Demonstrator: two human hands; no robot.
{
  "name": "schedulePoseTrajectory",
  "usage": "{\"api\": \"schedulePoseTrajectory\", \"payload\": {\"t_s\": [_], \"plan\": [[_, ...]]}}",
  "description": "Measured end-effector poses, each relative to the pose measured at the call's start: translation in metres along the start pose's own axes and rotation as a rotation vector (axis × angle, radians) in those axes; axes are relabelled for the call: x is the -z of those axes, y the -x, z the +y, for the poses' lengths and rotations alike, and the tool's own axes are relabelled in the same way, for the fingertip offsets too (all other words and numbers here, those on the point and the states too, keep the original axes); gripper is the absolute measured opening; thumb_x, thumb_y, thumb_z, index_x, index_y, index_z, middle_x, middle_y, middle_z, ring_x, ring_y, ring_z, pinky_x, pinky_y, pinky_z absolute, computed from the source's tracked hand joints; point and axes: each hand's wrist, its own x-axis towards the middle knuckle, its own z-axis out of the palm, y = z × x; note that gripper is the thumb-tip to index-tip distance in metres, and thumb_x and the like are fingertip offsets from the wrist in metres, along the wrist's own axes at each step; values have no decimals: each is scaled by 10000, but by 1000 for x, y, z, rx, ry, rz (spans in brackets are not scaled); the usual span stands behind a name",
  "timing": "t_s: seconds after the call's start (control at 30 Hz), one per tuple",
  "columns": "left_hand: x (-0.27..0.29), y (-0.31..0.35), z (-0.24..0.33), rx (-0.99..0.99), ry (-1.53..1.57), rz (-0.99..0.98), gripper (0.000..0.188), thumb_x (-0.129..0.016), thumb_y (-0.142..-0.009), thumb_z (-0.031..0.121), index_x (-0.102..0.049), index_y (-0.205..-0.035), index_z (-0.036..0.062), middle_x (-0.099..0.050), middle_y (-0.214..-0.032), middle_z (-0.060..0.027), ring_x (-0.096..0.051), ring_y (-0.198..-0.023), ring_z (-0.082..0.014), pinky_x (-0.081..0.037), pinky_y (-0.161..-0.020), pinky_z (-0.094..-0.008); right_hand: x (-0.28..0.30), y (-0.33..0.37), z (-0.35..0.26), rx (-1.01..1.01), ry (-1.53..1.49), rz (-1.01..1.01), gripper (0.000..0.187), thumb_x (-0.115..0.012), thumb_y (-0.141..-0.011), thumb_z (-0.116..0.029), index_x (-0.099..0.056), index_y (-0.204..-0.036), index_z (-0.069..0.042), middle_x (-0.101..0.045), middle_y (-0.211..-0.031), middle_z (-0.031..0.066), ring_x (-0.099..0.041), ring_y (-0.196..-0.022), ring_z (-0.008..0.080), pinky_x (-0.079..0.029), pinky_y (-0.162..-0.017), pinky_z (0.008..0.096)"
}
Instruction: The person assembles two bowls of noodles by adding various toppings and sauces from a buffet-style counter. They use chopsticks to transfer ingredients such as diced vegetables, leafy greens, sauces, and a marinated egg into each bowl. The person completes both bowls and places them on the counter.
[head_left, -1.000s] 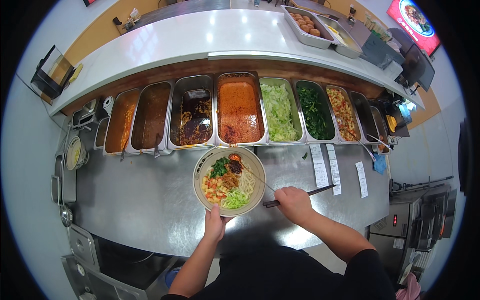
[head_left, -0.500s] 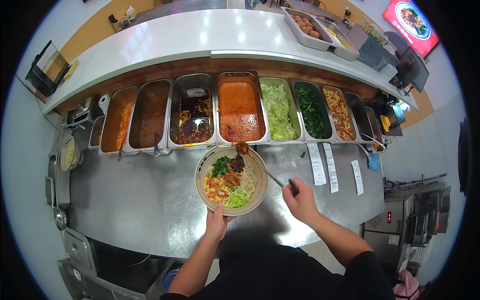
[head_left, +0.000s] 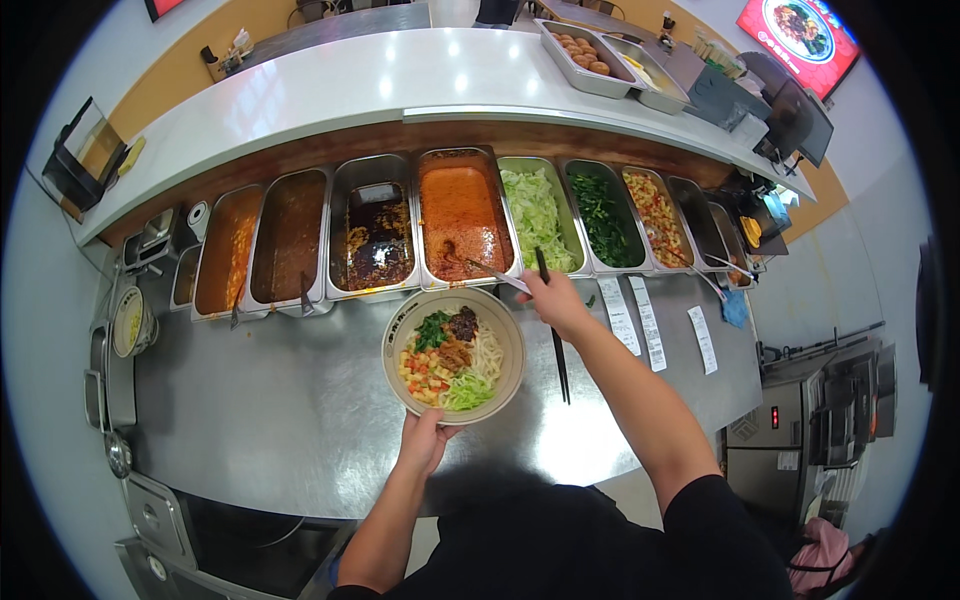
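Observation:
My left hand (head_left: 424, 440) grips the near rim of a wide, cream-coloured bowl (head_left: 513, 365). Inside are pale noodles (head_left: 485, 357), chopped greens, a dark sauce, shredded brown topping, diced orange-and-yellow pieces and shredded lettuce (head_left: 467, 391). Reaching past the bowl's right side, my right hand (head_left: 556, 302) is closed round the handle of a ladle (head_left: 506, 278). Its head is sunk in a steel pan of orange-red sauce (head_left: 460, 205) and mostly hidden. A pair of black chopsticks (head_left: 561, 365) also runs through the right hand, tips pointing toward me.
Beside the sauce pan stand pans of shredded lettuce (head_left: 540, 205), chopped greens (head_left: 604, 215) and diced vegetables (head_left: 655, 215); darker sauces (head_left: 375, 235) fill pans leftward. Paper slips (head_left: 648, 325) lie on the steel counter (head_left: 270, 400). A smaller bowl (head_left: 135, 322) stands far left.
My right hand has moved forward and left, taking the ladle from over the bowl's far rim into the orange-red sauce. The chopsticks now show clearly. My left hand stays on the bowl.

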Motion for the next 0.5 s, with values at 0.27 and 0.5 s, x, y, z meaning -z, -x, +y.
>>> {"api": "schedulePoseTrajectory", "payload": {"t_s": [0.27, 0.5], "plan": [[-13, 37, -18, 1, -75, 40, 546, -399, -861, -3, -308, -1398, -21, -480, -1354, -220, -576, -1175, -350, -547, -934, -478, 108, 106, 81, 306, 269, 138, 355, -482, -993, -301, -595, -877, 14, -562, -716, 41, -514, -661, 163, -434, -646, 317], [-49, 56, -90, 75, -182, 1, 478, -437, -875, -3, -389, -1351, 1, -581, -1215, -153, -644, -961, -241, -551, -684, -338, 256, 143, 128, 29, -507, 201, 465, -401, -1031, -414, -571, -914, 3, -596, -878, 106, -636, -776, 195, -580, -720, 341]]}}
